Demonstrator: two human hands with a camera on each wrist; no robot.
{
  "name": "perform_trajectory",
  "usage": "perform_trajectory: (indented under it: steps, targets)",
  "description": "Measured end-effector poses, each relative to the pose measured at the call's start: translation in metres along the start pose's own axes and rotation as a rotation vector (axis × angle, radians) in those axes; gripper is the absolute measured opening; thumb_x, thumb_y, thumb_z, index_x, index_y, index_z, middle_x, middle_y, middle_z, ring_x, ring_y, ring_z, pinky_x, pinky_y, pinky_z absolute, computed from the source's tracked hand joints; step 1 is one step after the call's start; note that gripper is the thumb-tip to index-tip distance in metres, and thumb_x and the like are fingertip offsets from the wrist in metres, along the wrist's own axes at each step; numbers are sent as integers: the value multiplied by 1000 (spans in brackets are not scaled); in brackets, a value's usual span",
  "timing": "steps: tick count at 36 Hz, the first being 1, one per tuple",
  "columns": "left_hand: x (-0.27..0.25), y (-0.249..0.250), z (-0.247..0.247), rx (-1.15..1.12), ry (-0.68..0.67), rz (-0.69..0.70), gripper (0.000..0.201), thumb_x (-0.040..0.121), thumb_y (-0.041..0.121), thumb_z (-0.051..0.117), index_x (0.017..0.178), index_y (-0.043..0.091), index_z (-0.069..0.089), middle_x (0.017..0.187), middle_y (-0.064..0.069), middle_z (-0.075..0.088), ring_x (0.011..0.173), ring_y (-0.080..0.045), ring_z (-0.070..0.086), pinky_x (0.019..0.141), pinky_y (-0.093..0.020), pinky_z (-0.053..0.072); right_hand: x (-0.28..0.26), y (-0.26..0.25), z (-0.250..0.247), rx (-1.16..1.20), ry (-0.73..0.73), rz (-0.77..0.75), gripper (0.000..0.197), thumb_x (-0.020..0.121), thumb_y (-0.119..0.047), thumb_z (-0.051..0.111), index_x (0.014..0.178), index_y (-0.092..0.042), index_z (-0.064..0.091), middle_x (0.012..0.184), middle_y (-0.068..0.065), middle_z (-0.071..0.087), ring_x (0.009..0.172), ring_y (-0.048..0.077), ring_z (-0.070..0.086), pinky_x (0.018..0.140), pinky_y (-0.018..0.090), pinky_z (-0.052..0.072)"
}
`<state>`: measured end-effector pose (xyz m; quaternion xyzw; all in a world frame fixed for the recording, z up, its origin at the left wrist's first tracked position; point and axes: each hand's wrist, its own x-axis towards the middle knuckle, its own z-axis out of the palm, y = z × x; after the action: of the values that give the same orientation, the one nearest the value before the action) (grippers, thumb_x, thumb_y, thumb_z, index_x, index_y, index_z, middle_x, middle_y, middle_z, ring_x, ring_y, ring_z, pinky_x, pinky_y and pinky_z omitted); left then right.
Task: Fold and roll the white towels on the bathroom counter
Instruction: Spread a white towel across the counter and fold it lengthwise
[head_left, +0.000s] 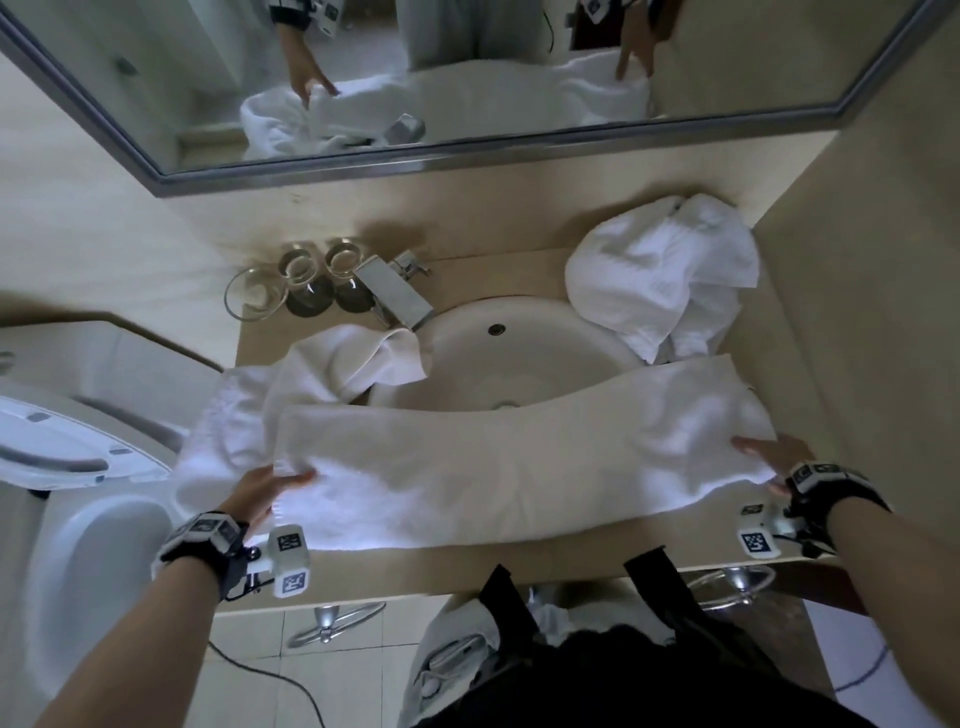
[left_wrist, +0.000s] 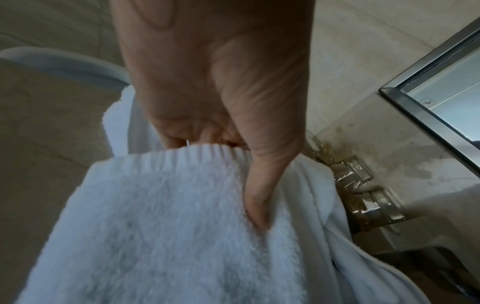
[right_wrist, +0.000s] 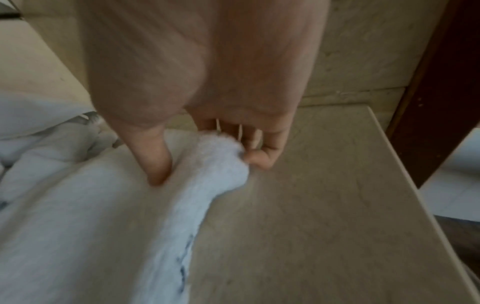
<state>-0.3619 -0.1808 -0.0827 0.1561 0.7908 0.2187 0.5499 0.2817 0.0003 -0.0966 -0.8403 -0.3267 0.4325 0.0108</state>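
Observation:
A long white towel (head_left: 493, 467), folded into a strip, stretches across the front of the beige counter (head_left: 571, 558) and over the near edge of the sink (head_left: 519, 353). My left hand (head_left: 265, 491) pinches its left end, thumb on top (left_wrist: 255, 205) and fingers underneath. My right hand (head_left: 769, 457) pinches the right end (right_wrist: 221, 156) the same way, thumb pressed on the cloth. A second white towel (head_left: 332, 369) lies crumpled under the left end. A third towel (head_left: 665, 275) is heaped at the counter's back right.
A chrome faucet (head_left: 400, 293) and glass tumblers (head_left: 311, 267) stand behind the sink at the left. A mirror (head_left: 415, 78) hangs above. A toilet (head_left: 78, 467) sits left of the counter. A wall (head_left: 857, 312) bounds the counter on the right.

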Motion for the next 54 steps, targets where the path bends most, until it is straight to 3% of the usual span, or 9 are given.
perform_trajectory:
  steps: [5,12,19,31,36,41,45,50,54]
  targets:
    - [-15,7,12,-39,-33,5,49,80,31,73,123,12,58,121,1,62,121,-19,48,105,-40,26,-7,7,6,52,65,26,39,83,-34,70,92,2,61,46,9,57,43,22,51,44,23,34]
    - [-8,-13,-2,47,-78,-52,82,71,38,79,139,26,36,141,-3,46,137,-28,34,114,-53,20,-7,32,0,-105,99,3,72,85,-56,57,126,3,57,131,25,54,116,38,54,94,37,41]
    - [-17,-12,14,86,155,113,42,91,16,62,129,2,51,120,-18,61,99,-27,57,94,-40,44,-5,49,-23,-234,186,-171,52,84,-42,67,49,-8,47,52,11,47,61,27,51,59,33,30]
    - [-23,-29,35,235,307,-44,62,85,42,67,117,-11,59,119,-26,61,106,-38,57,95,-40,43,-14,49,-15,-176,98,56,76,78,-55,66,126,4,55,127,27,56,103,41,58,82,40,44]
    - [-29,-35,36,185,335,-51,67,81,43,70,121,-10,58,120,-23,62,106,-39,58,97,-42,46,0,48,-11,-78,-35,157,108,54,-60,80,135,1,45,131,25,52,98,40,59,80,44,51]
    - [-37,-40,37,168,351,5,63,72,34,81,115,-8,62,111,-18,66,101,-36,61,95,-44,49,-3,39,-10,-55,-33,132,79,77,-40,75,134,5,45,134,23,51,98,31,55,85,42,48]
    - [-48,-40,38,264,411,107,51,71,29,83,109,0,65,105,-14,68,96,-30,62,92,-38,48,-3,46,-17,-69,-10,77,75,84,-39,68,139,2,39,114,19,51,81,29,51,55,34,43]
    - [-55,-48,53,413,455,167,46,82,33,73,110,-1,63,113,-22,66,104,-37,60,91,-41,46,26,82,-24,-497,21,-91,75,80,-44,68,139,-12,34,134,16,45,120,29,52,95,35,47]
    - [-57,-51,65,401,412,126,45,91,29,62,114,-9,59,114,-28,63,104,-42,59,87,-43,44,24,91,-26,-400,53,-105,54,94,-33,54,136,-1,41,135,21,49,124,31,51,81,28,47]
